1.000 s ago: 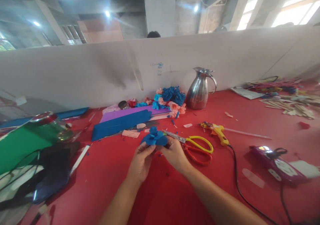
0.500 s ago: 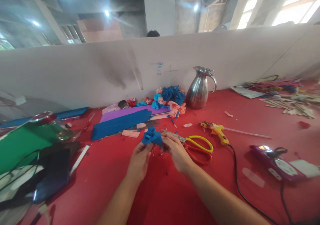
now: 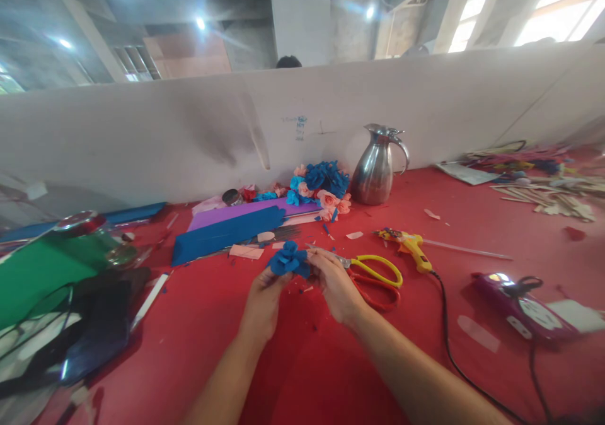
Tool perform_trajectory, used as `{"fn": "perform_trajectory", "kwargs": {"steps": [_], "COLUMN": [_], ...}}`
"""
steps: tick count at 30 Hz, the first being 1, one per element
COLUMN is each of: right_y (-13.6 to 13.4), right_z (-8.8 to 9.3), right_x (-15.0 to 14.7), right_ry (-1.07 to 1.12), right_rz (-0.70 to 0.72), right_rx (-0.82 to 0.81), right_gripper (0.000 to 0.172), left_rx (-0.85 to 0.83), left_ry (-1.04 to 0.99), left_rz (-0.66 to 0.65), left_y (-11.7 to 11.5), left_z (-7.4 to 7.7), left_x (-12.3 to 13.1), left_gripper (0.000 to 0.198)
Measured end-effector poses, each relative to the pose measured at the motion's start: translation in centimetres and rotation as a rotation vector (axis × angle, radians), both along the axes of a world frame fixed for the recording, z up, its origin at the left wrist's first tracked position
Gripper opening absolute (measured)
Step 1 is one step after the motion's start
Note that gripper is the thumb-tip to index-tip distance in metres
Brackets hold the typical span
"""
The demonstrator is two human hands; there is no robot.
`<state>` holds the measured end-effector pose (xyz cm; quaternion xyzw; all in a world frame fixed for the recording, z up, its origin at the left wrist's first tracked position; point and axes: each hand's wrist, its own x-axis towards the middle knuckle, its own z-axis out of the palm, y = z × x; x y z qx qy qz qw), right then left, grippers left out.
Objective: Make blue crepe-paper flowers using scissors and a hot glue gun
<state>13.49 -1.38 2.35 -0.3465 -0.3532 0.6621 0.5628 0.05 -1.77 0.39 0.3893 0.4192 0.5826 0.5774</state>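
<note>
A blue paper flower [image 3: 289,258] is held between my two hands over the red table. My left hand [image 3: 266,296] grips its base from below left, with the thumb near the petals. On the other side, the fingers of my right hand [image 3: 333,280] pinch the flower's right-hand petal edge. Just behind my right hand lie scissors [image 3: 378,270] with one yellow and one red handle, their blades partly covered by my fingers. Blue paper sheets [image 3: 227,236] and pink paper scraps [image 3: 246,251] lie beyond the flower.
Finished blue and pink paper flowers [image 3: 326,182] lie beside a steel jug [image 3: 375,166] against the white partition [image 3: 189,128]. To the right are a yellow glue gun [image 3: 416,251] and a purple power strip [image 3: 524,308]. A glass jar [image 3: 94,236] and green sheet [image 3: 42,273] are left.
The flower has turned slightly in my hands, and its petals now look more spread and face me more. Both hands stay in nearly the same place.
</note>
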Motion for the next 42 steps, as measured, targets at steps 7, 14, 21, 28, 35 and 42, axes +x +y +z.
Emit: {"fn": "perform_trajectory", "kwargs": {"steps": [7, 14, 21, 28, 35, 42], "right_y": [0.03, 0.00, 0.13, 0.12, 0.11, -0.07], "right_z": [-0.12, -0.19, -0.36, -0.38, -0.09, 0.16], "right_x": [-0.03, -0.12, -0.21, -0.25, -0.25, -0.21], "right_ry": [0.011, 0.036, 0.030, 0.033, 0.033, 0.010], "right_rz": [0.011, 0.031, 0.026, 0.014, -0.003, 0.020], "right_rx": [0.033, 0.034, 0.034, 0.024, -0.007, 0.023], "right_gripper": [0.016, 0.014, 0.020, 0.025, 0.030, 0.022], "left_rx": [0.016, 0.020, 0.033, 0.004, 0.027, 0.028], "left_ry": [0.054, 0.068, 0.088, 0.081, 0.101, 0.105], "left_rz": [0.023, 0.006, -0.001, 0.007, -0.004, -0.003], "left_y": [-0.07, -0.16, -0.25, -0.32, -0.32, -0.31], "left_z": [-0.33, -0.17, -0.18, 0.21, 0.06, 0.13], "left_x": [-0.18, -0.19, -0.22, 0.06, -0.06, -0.04], "left_gripper": [0.029, 0.028, 0.026, 0.026, 0.027, 0.026]}}
